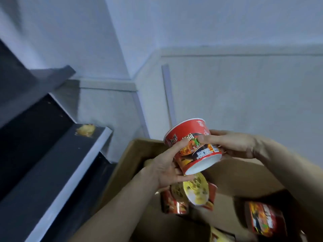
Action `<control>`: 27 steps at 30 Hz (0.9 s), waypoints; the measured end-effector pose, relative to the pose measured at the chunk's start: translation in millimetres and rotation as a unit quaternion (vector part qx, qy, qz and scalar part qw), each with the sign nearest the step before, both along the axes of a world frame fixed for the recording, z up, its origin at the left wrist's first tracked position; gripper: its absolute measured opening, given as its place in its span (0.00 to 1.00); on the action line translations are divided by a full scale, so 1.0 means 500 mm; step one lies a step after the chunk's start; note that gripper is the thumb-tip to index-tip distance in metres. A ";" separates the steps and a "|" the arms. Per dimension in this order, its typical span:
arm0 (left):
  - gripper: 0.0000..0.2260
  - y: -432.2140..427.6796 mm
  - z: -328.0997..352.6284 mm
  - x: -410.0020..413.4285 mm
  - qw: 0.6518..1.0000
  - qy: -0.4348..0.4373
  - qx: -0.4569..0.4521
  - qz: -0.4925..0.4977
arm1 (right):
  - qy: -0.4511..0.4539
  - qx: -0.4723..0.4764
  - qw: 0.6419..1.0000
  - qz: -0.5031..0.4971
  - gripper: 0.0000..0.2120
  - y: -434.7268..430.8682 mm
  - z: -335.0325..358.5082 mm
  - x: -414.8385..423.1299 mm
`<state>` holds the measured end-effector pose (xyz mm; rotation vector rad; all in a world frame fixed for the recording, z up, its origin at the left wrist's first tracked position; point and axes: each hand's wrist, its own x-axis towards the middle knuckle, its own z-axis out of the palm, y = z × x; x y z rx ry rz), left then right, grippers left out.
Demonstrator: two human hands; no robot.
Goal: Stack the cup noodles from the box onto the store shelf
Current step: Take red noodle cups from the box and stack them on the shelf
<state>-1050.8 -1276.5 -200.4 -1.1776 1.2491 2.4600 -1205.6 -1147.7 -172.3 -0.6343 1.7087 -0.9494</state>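
A red cup noodle (190,135) is held tilted above the open cardboard box (129,154), its white base toward me. My left hand (167,165) grips its lower left side, and my right hand (232,145) grips its right side with the thumb across the label. Inside the box lie more cups: two (192,194) just below my hands, one (264,219) at the right, and another at the bottom edge. The dark store shelf (57,163) rises in tiers at the left.
A small yellowish item (86,130) lies on the end of a shelf tier. Pale grey walls (227,95) meet in a corner behind the box. The shelf's light front edge (78,172) runs close along the box's left side.
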 end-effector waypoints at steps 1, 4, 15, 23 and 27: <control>0.36 -0.019 0.018 0.015 1.000 0.015 -0.014 0.009 | -0.003 -0.016 1.000 0.012 0.28 -0.024 0.017 0.006; 0.38 -0.087 0.080 0.073 0.995 0.041 -0.077 0.046 | 0.005 -0.061 0.996 0.060 0.28 -0.118 0.076 0.036; 0.31 -0.308 0.260 0.332 0.938 0.082 -0.277 0.192 | 0.020 -0.186 0.959 0.215 0.34 -0.458 0.227 0.227; 0.29 -0.460 0.347 0.505 0.894 0.075 -0.368 0.245 | 0.074 -0.220 0.936 0.265 0.35 -0.647 0.318 0.402; 0.30 -0.534 0.372 0.559 0.864 0.061 -0.430 0.256 | 0.098 -0.206 0.918 0.325 0.38 -0.719 0.352 0.478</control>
